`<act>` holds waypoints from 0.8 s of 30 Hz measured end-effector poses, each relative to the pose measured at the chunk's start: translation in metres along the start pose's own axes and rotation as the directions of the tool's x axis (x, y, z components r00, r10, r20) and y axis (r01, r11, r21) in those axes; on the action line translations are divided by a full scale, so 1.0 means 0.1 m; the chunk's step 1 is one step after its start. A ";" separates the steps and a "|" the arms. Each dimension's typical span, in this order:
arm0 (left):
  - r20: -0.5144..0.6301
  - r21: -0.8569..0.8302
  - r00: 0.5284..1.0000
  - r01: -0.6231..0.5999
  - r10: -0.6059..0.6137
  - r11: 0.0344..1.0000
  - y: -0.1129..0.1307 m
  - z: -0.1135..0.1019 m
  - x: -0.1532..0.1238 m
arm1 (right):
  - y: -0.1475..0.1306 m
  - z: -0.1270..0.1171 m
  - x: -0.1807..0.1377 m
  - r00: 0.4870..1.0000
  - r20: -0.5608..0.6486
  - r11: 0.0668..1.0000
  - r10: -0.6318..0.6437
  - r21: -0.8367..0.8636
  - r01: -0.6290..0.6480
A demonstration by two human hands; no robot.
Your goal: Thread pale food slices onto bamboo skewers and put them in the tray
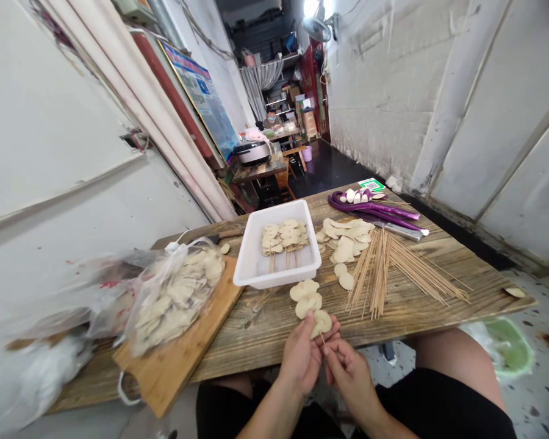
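Near the table's front edge, my left hand [298,353] is closed around the lower pale round slices [321,324] threaded on a bamboo skewer [322,339]. More slices on it stretch away from me above the tabletop. My right hand [350,369] pinches the skewer's bare lower end. Just beyond stands a white plastic tray [260,281] holding several finished skewers of slices [284,236]. Right of the tray lies a loose pile of pale slices [346,244], with two single slices nearer me. Bare bamboo skewers [379,274] are fanned out beside them.
A clear bag of slices [178,299] rests on a wooden cutting board [205,341] at left, beside other plastic bags [64,366]. Long purple eggplants [379,212] and a knife [400,230] lie back right. Farther off, a person [271,119] sits behind another table.
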State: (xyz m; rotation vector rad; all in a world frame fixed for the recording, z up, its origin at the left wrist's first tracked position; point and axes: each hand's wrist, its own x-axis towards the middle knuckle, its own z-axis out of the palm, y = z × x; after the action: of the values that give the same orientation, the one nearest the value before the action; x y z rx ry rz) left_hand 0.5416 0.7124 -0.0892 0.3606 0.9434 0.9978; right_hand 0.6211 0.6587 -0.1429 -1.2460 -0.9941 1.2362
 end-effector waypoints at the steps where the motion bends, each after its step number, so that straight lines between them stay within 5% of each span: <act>1: 0.007 0.008 1.000 -0.016 0.016 1.000 -0.01 0.00 -0.01 | -0.01 0.00 0.00 1.000 -0.002 1.000 0.002 0.007 -0.002; 11: 0.060 0.095 0.998 -0.004 -0.002 0.995 -0.07 0.00 -0.04 | -0.05 -0.01 -0.01 0.997 -0.001 0.993 0.075 0.086 -0.075; 15: 0.048 0.073 0.998 -0.037 0.034 0.997 0.02 -0.03 -0.03 | -0.06 -0.05 -0.06 0.987 0.115 0.992 0.108 0.050 -0.115; 24: 0.054 0.072 0.998 -0.048 0.044 0.996 0.14 -0.10 -0.02 | 0.02 -0.10 -0.14 0.996 0.068 0.983 -0.050 -0.175 0.062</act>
State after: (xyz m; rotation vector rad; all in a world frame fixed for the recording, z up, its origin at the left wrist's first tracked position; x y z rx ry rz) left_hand 0.5254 0.7171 -0.0845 0.4697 0.9300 0.9929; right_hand 0.6293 0.6431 -0.1444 -1.3131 -1.1990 1.1691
